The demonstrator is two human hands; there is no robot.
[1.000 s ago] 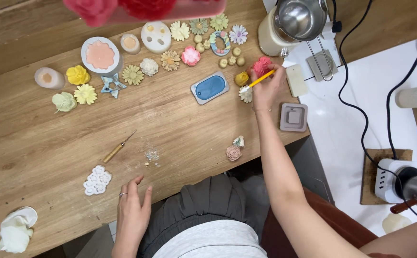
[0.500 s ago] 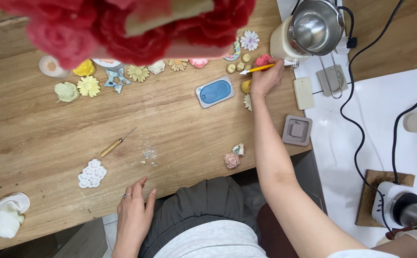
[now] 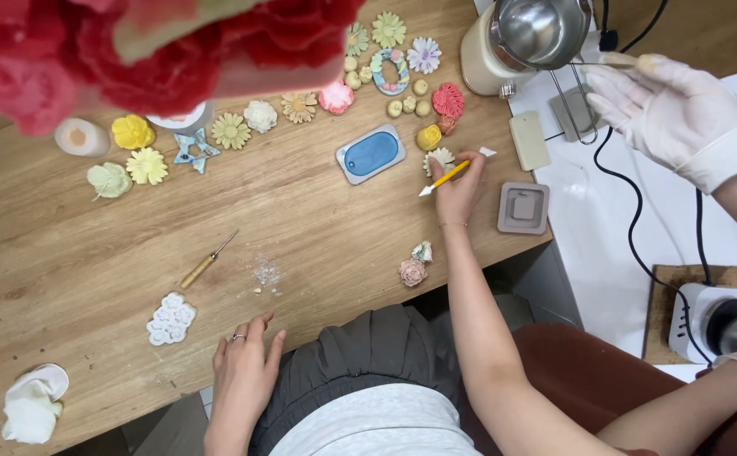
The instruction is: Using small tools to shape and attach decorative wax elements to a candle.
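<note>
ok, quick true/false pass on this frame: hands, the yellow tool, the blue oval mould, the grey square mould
1. The right hand holds a yellow tool. True.
2. The left hand grips the wooden-handled pick. False: it rests flat at the table edge, apart from the pick.
3. The blue oval mould lies left of the right hand. True.
4. The grey square mould sits on the white counter. False: it is on the wooden table, near its right edge.
5. A gloved hand is by the metal pot. True.

No packages, labels, signs or screens are showing anywhere here; only small moulded shapes and hand tools are lying across the tabletop [image 3: 90, 270].
</note>
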